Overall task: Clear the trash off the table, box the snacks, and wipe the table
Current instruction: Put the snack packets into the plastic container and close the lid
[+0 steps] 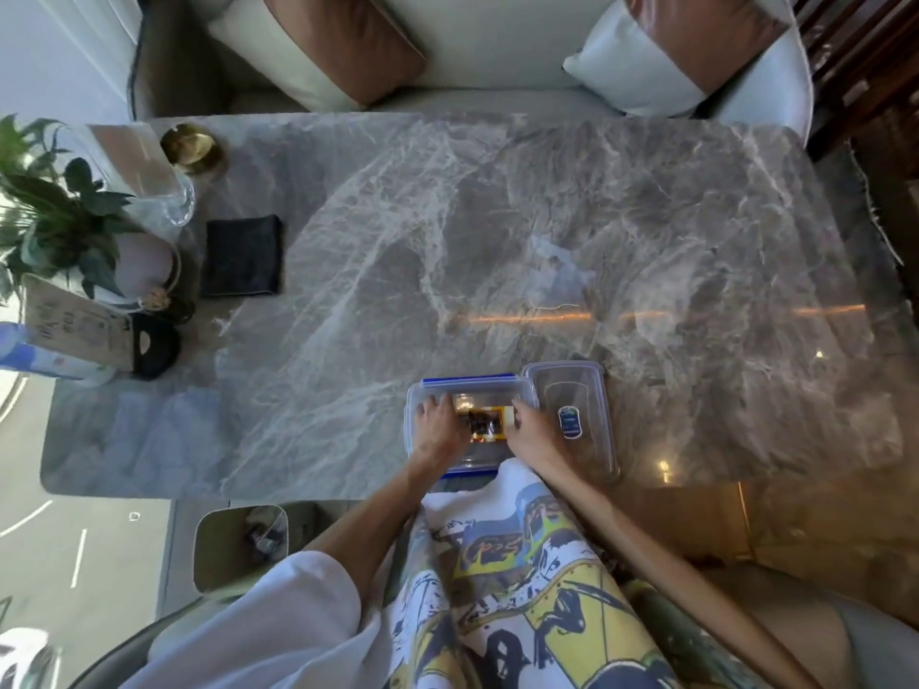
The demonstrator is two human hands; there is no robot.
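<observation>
Nearest, a small grey bin on the floor below the table edge is showing wrappers inside, so the trash step is looking done. At the near edge of the grey marble table, both hands are reaching into a clear plastic box with blue clips. The left hand and right hand are sitting either side of a yellow-edged snack pack lying in the box; fingers of both are curled against its ends, appearing to press or seat it, though a firm hold is hard to tell. The clear plastic lid with a blue sticker is lying just beside the box on its right, touching it. Step in hand: boxing the snacks. Next is likely calling for letting go, lifting the lid over the box and snapping the clips. Farther left, a folded dark cloth is waiting untouched for wiping, near a potted plant and a brass dish
</observation>
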